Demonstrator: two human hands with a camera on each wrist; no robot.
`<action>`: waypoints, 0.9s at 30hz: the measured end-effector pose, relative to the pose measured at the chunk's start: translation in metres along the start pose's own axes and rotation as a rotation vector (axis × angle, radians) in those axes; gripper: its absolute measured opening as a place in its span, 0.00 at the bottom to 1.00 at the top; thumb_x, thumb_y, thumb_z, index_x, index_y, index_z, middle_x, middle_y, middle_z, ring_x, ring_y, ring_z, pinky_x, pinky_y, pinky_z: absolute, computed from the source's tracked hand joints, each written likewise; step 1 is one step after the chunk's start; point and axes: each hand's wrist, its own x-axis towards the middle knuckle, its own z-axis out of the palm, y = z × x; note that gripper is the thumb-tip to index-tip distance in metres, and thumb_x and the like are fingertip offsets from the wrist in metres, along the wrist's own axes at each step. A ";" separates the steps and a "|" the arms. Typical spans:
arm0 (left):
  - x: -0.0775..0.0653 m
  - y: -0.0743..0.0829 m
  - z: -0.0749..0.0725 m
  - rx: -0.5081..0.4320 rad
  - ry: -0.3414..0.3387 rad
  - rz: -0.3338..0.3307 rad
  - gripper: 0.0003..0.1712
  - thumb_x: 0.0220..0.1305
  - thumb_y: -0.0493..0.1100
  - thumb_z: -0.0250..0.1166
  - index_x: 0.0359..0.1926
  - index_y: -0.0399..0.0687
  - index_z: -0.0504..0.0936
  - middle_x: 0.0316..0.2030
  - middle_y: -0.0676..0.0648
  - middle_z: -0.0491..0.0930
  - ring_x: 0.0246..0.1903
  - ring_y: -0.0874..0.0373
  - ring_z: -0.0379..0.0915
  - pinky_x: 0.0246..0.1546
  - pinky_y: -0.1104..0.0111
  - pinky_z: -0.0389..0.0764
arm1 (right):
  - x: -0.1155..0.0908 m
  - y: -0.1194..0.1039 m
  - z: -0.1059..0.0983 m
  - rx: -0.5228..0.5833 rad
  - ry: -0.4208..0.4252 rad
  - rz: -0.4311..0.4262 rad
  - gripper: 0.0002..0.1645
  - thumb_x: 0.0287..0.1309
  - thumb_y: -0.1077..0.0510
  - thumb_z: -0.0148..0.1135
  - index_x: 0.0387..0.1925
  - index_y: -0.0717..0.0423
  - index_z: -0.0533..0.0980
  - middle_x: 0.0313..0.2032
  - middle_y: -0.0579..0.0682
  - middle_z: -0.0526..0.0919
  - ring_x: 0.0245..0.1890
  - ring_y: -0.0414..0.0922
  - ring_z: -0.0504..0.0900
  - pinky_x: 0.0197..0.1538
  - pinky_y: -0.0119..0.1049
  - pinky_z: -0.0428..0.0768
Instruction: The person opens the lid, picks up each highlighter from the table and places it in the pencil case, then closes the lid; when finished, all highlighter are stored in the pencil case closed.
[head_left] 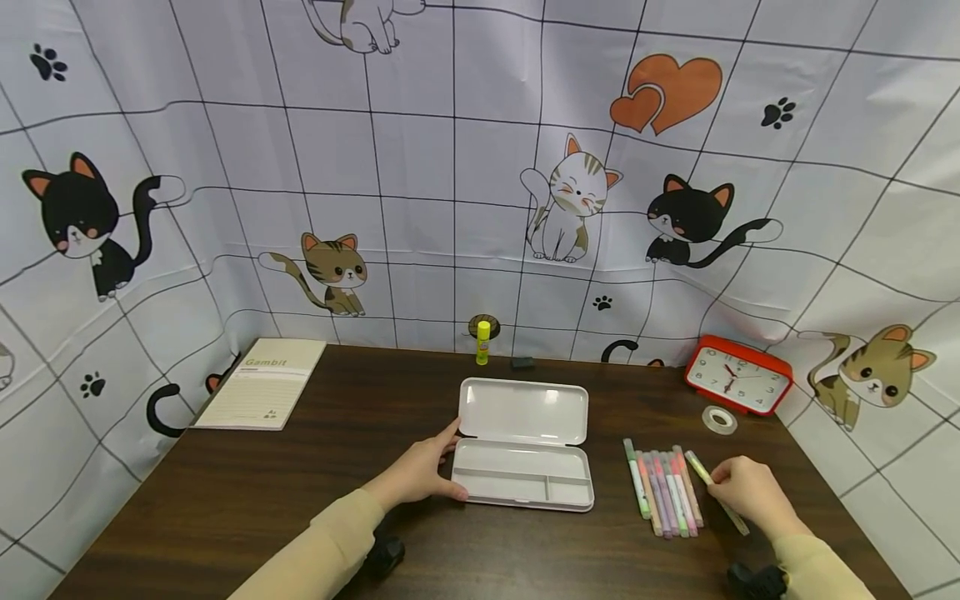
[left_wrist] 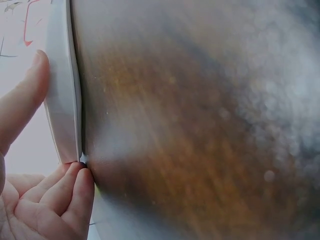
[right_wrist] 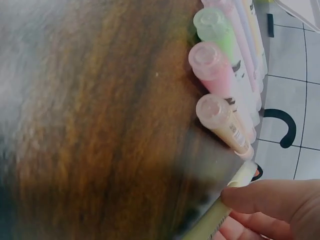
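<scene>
A white pencil case [head_left: 498,490] lies unfolded on the dark wooden table, its lid [head_left: 523,412] tipped back and its divided tray bare inside. My left hand [head_left: 416,475] holds the left end of the case, thumb at the front corner and fingers near the hinge. In the left wrist view, fingertips press against the case's edge [left_wrist: 65,125]. On the right, my right hand [head_left: 752,493] pinches a yellow highlighter [head_left: 699,468] between thumb and fingers. Just left of it lies a row of several pastel highlighters [head_left: 666,493], side by side; their rounded ends show in the right wrist view.
A red alarm clock [head_left: 738,375] and a roll of tape [head_left: 719,420] are at the back right. A yellow glue stick [head_left: 482,343] stands behind the case beside a dark eraser-like block [head_left: 522,363]. A notepad [head_left: 262,392] lies at the back left, before a cat-print curtain [head_left: 450,167].
</scene>
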 end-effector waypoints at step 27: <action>-0.001 0.003 0.000 0.005 0.003 -0.004 0.66 0.43 0.50 0.78 0.73 0.35 0.45 0.63 0.36 0.68 0.58 0.42 0.71 0.56 0.55 0.74 | 0.004 -0.062 -0.006 0.002 0.127 -0.236 0.05 0.49 0.65 0.64 0.31 0.62 0.81 0.22 0.44 0.76 0.22 0.40 0.69 0.24 0.33 0.68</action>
